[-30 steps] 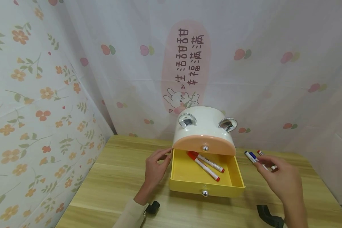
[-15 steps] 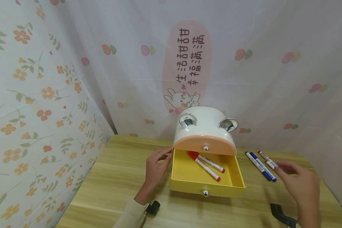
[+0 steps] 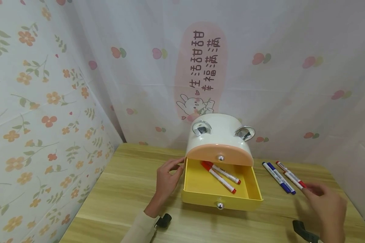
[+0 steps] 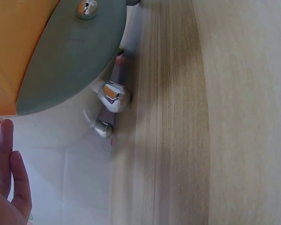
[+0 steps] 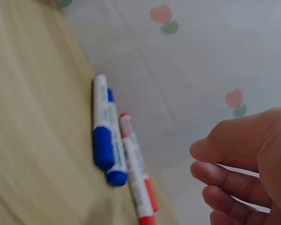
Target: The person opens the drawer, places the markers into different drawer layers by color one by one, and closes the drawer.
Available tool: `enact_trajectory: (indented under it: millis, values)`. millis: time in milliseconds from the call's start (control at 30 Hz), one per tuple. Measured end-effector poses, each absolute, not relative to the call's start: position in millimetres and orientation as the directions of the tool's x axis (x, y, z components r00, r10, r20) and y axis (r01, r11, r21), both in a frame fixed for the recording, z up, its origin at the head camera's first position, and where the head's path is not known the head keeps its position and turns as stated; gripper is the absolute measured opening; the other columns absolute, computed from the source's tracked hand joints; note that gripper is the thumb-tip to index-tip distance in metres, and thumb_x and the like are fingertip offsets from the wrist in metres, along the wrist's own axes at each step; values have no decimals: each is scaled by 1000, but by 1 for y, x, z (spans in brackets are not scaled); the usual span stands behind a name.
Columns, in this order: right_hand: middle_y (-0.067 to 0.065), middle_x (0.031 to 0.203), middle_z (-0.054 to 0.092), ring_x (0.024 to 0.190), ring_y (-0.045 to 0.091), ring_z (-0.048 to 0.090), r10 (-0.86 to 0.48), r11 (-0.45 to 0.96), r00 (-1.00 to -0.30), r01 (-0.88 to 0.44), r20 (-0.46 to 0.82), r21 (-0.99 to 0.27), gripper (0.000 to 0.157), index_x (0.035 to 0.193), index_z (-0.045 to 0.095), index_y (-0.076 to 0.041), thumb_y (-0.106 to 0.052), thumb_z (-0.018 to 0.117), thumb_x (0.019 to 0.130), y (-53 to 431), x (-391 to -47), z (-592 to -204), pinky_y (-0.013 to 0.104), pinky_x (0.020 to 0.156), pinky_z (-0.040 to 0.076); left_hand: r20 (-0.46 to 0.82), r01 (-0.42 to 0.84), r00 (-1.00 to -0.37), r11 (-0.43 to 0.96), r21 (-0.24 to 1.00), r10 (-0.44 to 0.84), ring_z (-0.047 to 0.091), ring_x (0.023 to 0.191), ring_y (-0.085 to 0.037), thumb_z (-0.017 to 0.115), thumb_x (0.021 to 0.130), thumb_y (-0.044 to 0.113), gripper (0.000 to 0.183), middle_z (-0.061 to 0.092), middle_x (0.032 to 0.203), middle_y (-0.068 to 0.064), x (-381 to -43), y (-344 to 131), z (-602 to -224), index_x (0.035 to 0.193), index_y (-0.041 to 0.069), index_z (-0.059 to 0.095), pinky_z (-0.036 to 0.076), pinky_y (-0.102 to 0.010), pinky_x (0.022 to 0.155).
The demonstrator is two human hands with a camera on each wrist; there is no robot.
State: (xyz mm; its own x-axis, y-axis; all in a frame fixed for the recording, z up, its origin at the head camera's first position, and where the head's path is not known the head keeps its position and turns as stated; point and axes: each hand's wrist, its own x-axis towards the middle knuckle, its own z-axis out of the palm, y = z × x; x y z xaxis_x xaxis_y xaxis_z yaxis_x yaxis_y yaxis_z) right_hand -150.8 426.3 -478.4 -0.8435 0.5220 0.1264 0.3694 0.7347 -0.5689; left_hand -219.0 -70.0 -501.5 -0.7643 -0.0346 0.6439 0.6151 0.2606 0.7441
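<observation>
A white rounded desktop organizer (image 3: 217, 133) stands against the curtain. Its yellow drawer (image 3: 200, 184) is pulled out, holding two red-and-white markers (image 3: 222, 180). At the organizer's left side, my left hand (image 3: 167, 180) rests fingertips against it near the drawer; in the left wrist view, those fingers (image 4: 7, 136) look extended. To the right, two blue-and-white markers (image 3: 278, 177) lie beside two red-capped markers (image 3: 293, 179). My right hand (image 3: 326, 204) is by the nearer red cap. The right wrist view shows loosely bent fingers (image 5: 229, 173) holding nothing, apart from the markers.
A peach upper drawer (image 3: 220, 153) with a chrome knob sits closed above the yellow one. Two shiny eye-shaped ornaments (image 3: 244, 133) top the organizer. The wood-grain table (image 3: 124, 189) ends at a printed curtain (image 3: 146, 84) behind and on the left.
My right hand has moved right and toward me, from over the blue markers to beside the red-capped ones, uncovering the markers. The left hand keeps its place at the organizer.
</observation>
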Motion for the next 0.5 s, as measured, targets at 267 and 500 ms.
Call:
enact_trajectory:
  millis: [267,500]
  values:
    - [21,106,69,89,30,55,577,699,-814,450,66,-556,39,119,65,0,-26,69,91,440,-149,-496,48,78,27,662,632,-748,260,730,-44,70,78,-13,72,91,14,25,71,105,3,-218,-69,-500,116,17,74,58,-34,73]
    - [25,113,64,103,39,51,634,621,-773,532,-31,-576,43,124,61,3,-25,67,93,444,-151,-509,54,85,27,664,632,-746,264,729,-47,70,79,-13,71,91,13,25,71,105,3,-217,-68,-499,116,16,74,59,-36,73]
